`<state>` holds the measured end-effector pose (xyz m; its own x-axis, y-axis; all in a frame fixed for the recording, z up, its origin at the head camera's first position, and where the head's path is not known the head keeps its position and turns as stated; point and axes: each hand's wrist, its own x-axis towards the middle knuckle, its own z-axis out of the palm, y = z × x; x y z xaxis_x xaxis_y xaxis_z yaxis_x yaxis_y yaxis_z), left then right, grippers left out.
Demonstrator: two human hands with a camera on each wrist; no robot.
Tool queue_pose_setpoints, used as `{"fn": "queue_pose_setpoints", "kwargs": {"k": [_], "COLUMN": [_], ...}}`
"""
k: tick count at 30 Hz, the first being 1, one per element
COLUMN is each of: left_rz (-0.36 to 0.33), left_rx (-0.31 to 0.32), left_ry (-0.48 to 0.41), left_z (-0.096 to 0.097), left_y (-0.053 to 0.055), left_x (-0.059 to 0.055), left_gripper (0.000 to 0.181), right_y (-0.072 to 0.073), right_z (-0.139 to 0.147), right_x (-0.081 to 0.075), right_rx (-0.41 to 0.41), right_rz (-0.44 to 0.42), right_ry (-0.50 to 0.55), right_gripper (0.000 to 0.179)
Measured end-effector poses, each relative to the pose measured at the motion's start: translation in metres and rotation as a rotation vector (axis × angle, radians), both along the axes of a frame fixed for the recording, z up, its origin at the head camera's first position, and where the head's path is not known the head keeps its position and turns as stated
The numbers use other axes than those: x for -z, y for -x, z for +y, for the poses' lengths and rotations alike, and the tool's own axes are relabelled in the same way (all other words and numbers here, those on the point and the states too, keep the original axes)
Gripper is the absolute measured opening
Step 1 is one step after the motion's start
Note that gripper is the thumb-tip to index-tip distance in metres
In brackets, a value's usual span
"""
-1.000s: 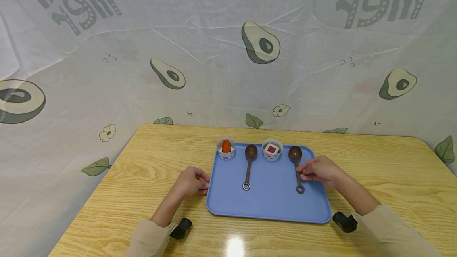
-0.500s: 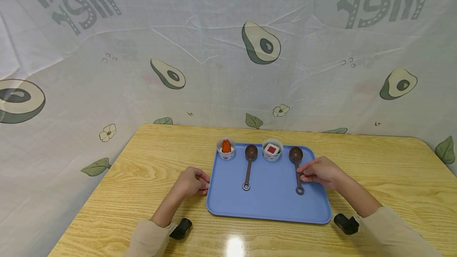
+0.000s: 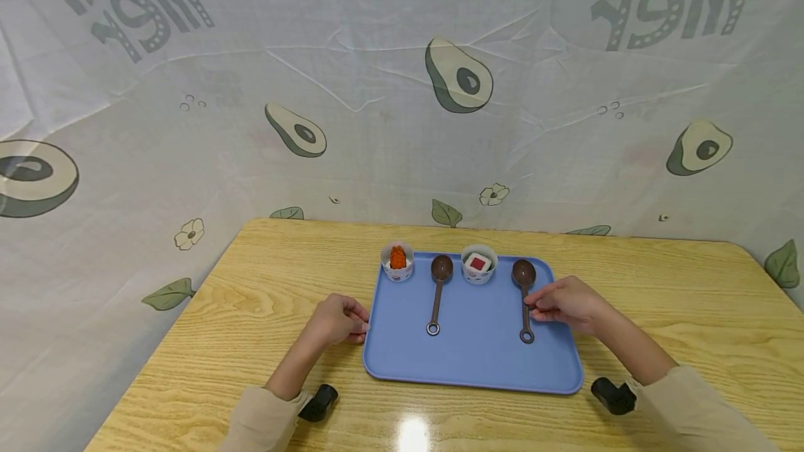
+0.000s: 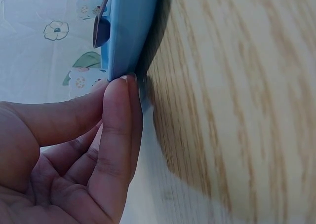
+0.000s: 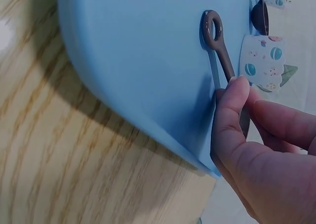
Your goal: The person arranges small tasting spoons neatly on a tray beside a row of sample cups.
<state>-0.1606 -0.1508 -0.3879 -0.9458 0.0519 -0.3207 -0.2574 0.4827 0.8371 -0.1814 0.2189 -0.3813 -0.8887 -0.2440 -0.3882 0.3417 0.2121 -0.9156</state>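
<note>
A blue tray (image 3: 477, 354) lies on the wooden table. My left hand (image 3: 340, 318) pinches the tray's left rim between thumb and fingers, as the left wrist view shows up close. Over the tray's right side, my right hand (image 3: 565, 304) pinches the handle of a brown spoon (image 3: 524, 272), whose ringed end (image 5: 213, 29) points toward me. A second brown spoon (image 3: 442, 268) lies left of it on the tray. Between the two spoon bowls stands a paper cup (image 3: 479, 275) with a white and red piece inside. Another paper cup (image 3: 398, 273) at the back left corner holds an orange-topped piece.
The wooden table (image 3: 251, 284) extends on both sides of the tray. Behind it hangs a pale cloth (image 3: 377, 89) printed with avocados and leaves. A black wrist device (image 3: 614, 396) sits at the right sleeve, and another black device (image 3: 319, 402) at the left.
The right hand has shifted the right spoon slightly; its bowl sits a little farther right and nearer, so the spoon lies straighter. The left hand stays at the tray's rim.
</note>
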Motion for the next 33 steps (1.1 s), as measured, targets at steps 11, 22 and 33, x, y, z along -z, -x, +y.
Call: {"fn": "queue_pose_setpoints", "kwargs": {"k": [11, 22, 33], "left_rz": [0.018, 0.031, 0.04], "left_rx": [0.01, 0.012, 0.007], "left_ry": [0.001, 0.004, 0.008], "left_z": [-0.001, -0.001, -0.001], "left_y": [0.001, 0.0, -0.002], "left_x": [0.005, 0.006, 0.005], "left_gripper": [0.005, 0.005, 0.006], "right_y": [-0.003, -0.01, -0.015], "right_z": [0.012, 0.036, 0.062], "right_x": [-0.006, -0.015, -0.013], "right_rx": [-0.022, -0.044, -0.022], "right_rz": [0.035, 0.07, 0.131], "right_ry": [0.022, 0.031, 0.02], "right_gripper": [0.029, 0.025, 0.022]}}
